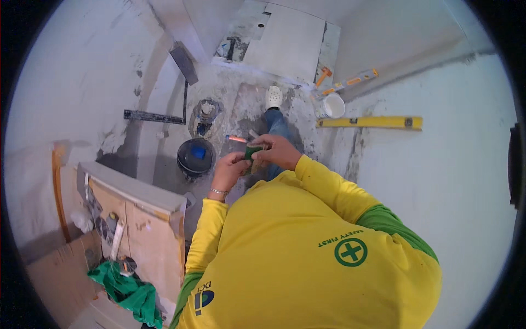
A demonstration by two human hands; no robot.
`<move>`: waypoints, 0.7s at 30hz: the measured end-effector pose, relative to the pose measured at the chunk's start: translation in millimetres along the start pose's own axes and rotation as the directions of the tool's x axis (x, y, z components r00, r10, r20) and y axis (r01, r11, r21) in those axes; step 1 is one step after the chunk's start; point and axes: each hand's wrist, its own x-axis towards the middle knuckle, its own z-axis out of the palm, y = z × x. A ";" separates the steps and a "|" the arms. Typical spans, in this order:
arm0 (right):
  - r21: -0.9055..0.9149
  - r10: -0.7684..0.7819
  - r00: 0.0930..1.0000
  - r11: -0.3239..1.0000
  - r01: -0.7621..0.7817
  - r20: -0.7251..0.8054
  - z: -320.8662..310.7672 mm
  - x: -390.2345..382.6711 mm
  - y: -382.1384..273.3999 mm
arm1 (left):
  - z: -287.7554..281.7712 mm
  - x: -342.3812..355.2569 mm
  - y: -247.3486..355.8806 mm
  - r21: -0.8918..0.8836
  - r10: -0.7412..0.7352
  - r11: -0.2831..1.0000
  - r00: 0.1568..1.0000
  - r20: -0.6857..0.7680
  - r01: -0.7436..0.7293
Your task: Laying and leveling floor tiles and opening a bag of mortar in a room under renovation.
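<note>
Green piece: a small green piece [252, 152] was held above the floor [249, 104], between both hands and in front of the yellow shirt [329, 236]; it was perhaps kept close so that it could be seen and turned easily.
Left hand: the near side of the piece was pinched between thumb and fingers by the left hand [229, 169], seemingly to steady it.
Right hand: the opposite side was pinched by the bent fingers of the right hand [278, 151], probably so that the load was shared. Whether the piece was folded could not be told.
Black bucket: a round, dark bucket [188, 168] with a blue object [198, 152] in its mouth was stood left of the hands, likely for easy reach.
Right edge of floor: a white bucket [333, 105] was placed there, near a straight, rigid yellow level [370, 123]; whether the level lay flat or leaned could not be told.
Left edge of floor: a flat, dark, L-shaped square [153, 117] was set there.
Surfaces: the floor was rough and blotched with grey; the far slab [285, 41] was pale and smooth.
</note>
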 end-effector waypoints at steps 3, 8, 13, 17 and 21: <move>-0.067 -0.013 0.980 0.997 0.027 0.197 -48.4 83.6 -23.4 | -7.6 64.9 20.6 0.055 -0.014 0.998 0.997 -0.072 0.018; -0.423 -0.328 0.921 0.819 0.387 0.208 -108.6 204.2 -62.4 | 1.2 188.5 83.0 -0.270 -0.283 0.943 0.894 -0.347 0.194; -0.433 -0.561 0.810 0.695 0.573 0.171 -177.7 265.6 -110.4 | -3.7 279.8 158.1 -0.612 -0.334 0.759 0.940 -0.072 0.222; -0.424 -0.564 0.819 0.720 0.550 0.104 -223.4 282.9 -146.7 | 13.5 324.7 214.0 -0.635 -0.287 0.751 0.956 -0.066 0.182; -0.377 -0.466 0.865 0.779 0.500 0.184 -272.5 291.9 -180.7 | 24.3 361.0 265.2 -0.524 -0.214 0.836 0.976 -0.040 0.162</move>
